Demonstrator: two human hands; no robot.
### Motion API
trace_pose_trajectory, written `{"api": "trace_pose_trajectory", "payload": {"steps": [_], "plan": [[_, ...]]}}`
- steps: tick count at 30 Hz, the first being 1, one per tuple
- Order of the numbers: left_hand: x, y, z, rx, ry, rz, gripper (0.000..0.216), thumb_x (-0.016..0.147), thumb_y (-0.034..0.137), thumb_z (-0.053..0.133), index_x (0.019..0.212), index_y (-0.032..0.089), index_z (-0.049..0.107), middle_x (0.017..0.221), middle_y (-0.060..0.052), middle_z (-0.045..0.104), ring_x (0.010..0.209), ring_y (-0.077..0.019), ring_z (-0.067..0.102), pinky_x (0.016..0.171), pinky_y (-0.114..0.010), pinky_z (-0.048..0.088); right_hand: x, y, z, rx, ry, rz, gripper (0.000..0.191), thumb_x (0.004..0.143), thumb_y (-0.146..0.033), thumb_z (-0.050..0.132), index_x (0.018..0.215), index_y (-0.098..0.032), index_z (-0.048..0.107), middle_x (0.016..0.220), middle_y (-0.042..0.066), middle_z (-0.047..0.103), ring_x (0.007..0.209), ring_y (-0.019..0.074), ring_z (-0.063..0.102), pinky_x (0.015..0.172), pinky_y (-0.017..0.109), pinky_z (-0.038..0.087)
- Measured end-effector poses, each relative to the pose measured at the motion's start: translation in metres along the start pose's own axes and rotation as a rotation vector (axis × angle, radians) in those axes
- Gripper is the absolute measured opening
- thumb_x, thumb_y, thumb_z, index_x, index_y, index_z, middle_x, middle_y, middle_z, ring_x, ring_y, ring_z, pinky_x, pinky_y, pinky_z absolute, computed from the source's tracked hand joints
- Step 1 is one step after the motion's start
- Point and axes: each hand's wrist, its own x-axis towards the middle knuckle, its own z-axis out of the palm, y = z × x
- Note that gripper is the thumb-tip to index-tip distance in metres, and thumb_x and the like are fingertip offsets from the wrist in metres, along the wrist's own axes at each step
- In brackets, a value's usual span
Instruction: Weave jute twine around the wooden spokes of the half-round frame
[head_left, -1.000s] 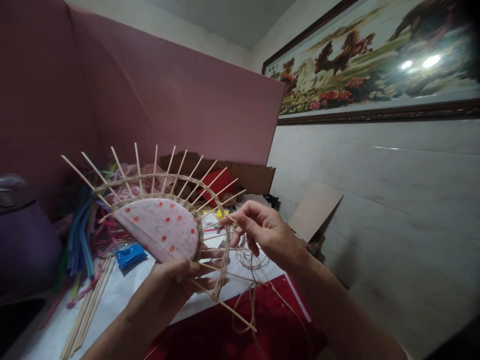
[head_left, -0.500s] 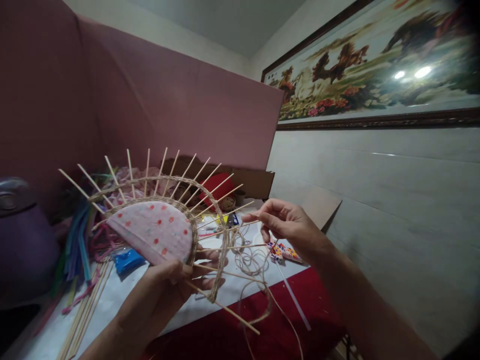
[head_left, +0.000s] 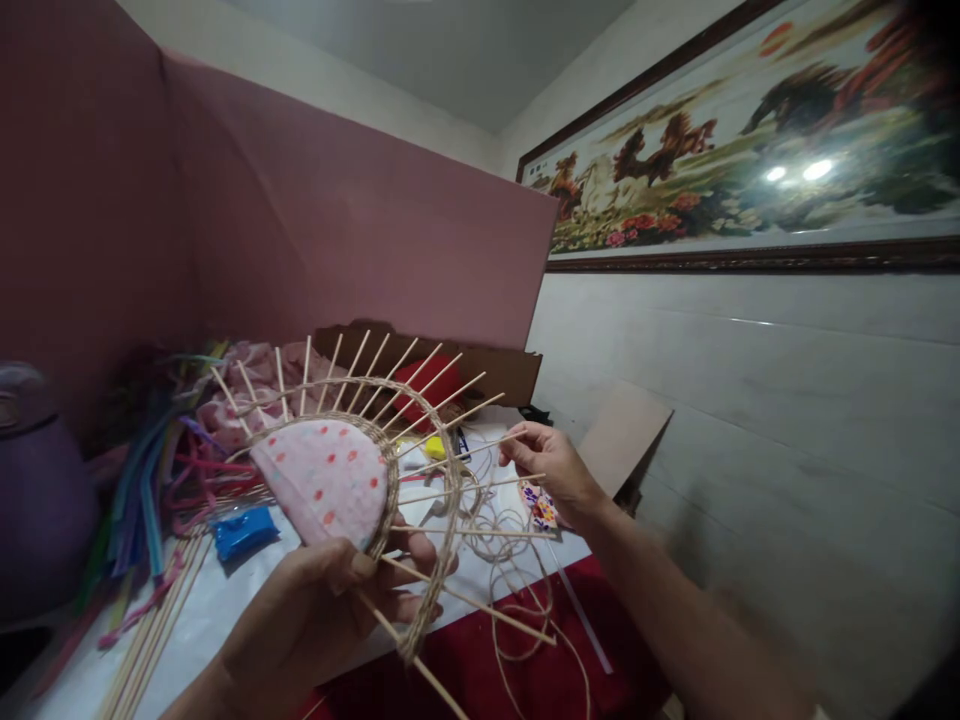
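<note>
My left hand (head_left: 322,585) grips a half-round woven piece from below, thumb on the front and fingers behind. Pale pink cloth with red spots covers its panel (head_left: 322,475). Thin wooden sticks (head_left: 480,410) fan out from the curved edge, and a braided twine arc (head_left: 454,490) crosses them partway along. At the right side, the thumb and fingertips of my right hand (head_left: 551,465) are pinched together at the tip of one stick. A fine strand of jute twine (head_left: 499,525) seems to run to those fingers, partly hidden; its loose loops hang below.
Loose sticks (head_left: 161,625), a blue packet (head_left: 244,532) and coloured pipe cleaners (head_left: 154,490) lie on the left. Behind are crumpled pink cloth (head_left: 247,365), a red object (head_left: 431,385) and a cardboard box (head_left: 517,375). A clear rod (head_left: 581,610) lies over red cloth (head_left: 525,660).
The woven piece has shifted right and slightly down and turned a little in my left hand. My right hand has moved slightly down, staying pinched near the stick tips.
</note>
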Motion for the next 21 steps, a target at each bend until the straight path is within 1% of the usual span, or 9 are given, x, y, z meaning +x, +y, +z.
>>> {"api": "trace_pose_trajectory", "payload": {"steps": [4,6,8,11,14,16,18,20,21], "plan": [[-0.001,-0.002,-0.004,-0.041,-0.012,-0.065,0.018,0.063,0.007,0.055,0.071,0.009,0.070,0.085,-0.013,0.069,0.061,-0.0170,0.062,0.060,-0.028,0.050,0.006,0.009,0.014,0.063,-0.041,-0.024,0.029,0.067,-0.040,0.070,0.067,-0.015,0.055,0.055,-0.002,0.057,0.041,0.0041,0.031,0.041,0.020,0.019],[0.000,-0.003,-0.008,-0.042,-0.007,-0.084,0.022,0.063,0.008,0.053,0.077,0.008,0.070,0.084,-0.013,0.069,0.063,-0.0171,0.063,0.061,-0.028,0.050,0.008,0.011,0.020,0.094,-0.040,-0.018,0.031,0.065,-0.042,0.070,0.064,-0.016,0.054,0.051,-0.004,0.053,0.040,0.0042,0.031,0.041,0.020,0.020],[0.000,-0.005,-0.012,-0.030,-0.017,-0.098,0.026,0.064,0.009,0.052,0.083,0.006,0.070,0.085,-0.014,0.069,0.065,-0.0185,0.063,0.063,-0.029,0.050,0.009,0.011,0.026,0.112,-0.013,-0.010,0.031,0.062,-0.042,0.072,0.062,-0.016,0.054,0.049,-0.005,0.050,0.041,0.0049,0.034,0.042,0.020,0.025],[0.000,-0.008,-0.013,-0.007,-0.035,-0.101,0.029,0.065,0.011,0.050,0.086,0.006,0.069,0.086,-0.014,0.069,0.070,-0.0220,0.064,0.064,-0.032,0.050,0.008,0.012,0.036,0.123,0.008,-0.031,0.030,0.060,-0.040,0.073,0.062,-0.016,0.056,0.053,-0.004,0.052,0.046,0.0065,0.041,0.046,0.021,0.032],[0.000,-0.008,-0.011,0.002,-0.030,-0.091,0.029,0.065,0.011,0.050,0.086,0.006,0.068,0.086,-0.014,0.069,0.068,-0.0216,0.064,0.063,-0.032,0.050,0.009,0.016,0.043,0.123,-0.015,-0.054,0.030,0.061,-0.042,0.072,0.064,-0.015,0.057,0.054,-0.004,0.052,0.046,0.0072,0.042,0.046,0.021,0.032],[0.000,-0.006,-0.008,-0.013,-0.002,-0.101,0.024,0.063,0.010,0.051,0.080,0.007,0.068,0.083,-0.013,0.069,0.064,-0.0196,0.063,0.061,-0.031,0.050,0.011,0.020,0.044,0.103,-0.006,-0.066,0.030,0.064,-0.043,0.069,0.065,-0.016,0.056,0.053,-0.004,0.051,0.045,0.0070,0.039,0.044,0.021,0.030],[-0.001,-0.003,-0.003,-0.046,0.038,-0.108,0.015,0.060,0.009,0.053,0.068,0.009,0.066,0.081,-0.012,0.068,0.064,-0.0189,0.062,0.061,-0.030,0.050,0.012,0.024,0.042,0.052,0.043,-0.107,0.029,0.068,-0.043,0.065,0.065,-0.017,0.054,0.051,-0.005,0.049,0.044,0.0072,0.037,0.043,0.021,0.029],[-0.002,0.001,0.003,-0.084,0.078,-0.090,0.010,0.058,0.007,0.053,0.052,0.012,0.059,0.079,-0.011,0.067,0.067,-0.0190,0.063,0.063,-0.029,0.050,0.011,0.026,0.036,-0.043,0.138,-0.201,0.027,0.073,-0.042,0.062,0.064,-0.018,0.052,0.052,-0.004,0.048,0.046,0.0084,0.039,0.046,0.022,0.032],[-0.003,0.002,0.006,-0.099,0.096,-0.078,0.014,0.058,0.006,0.053,0.046,0.013,0.055,0.077,-0.011,0.067,0.068,-0.0191,0.063,0.063,-0.029,0.051,0.010,0.026,0.033,-0.112,0.192,-0.255,0.026,0.075,-0.040,0.060,0.065,-0.018,0.052,0.054,-0.004,0.049,0.049,0.0094,0.042,0.048,0.022,0.034]]}}
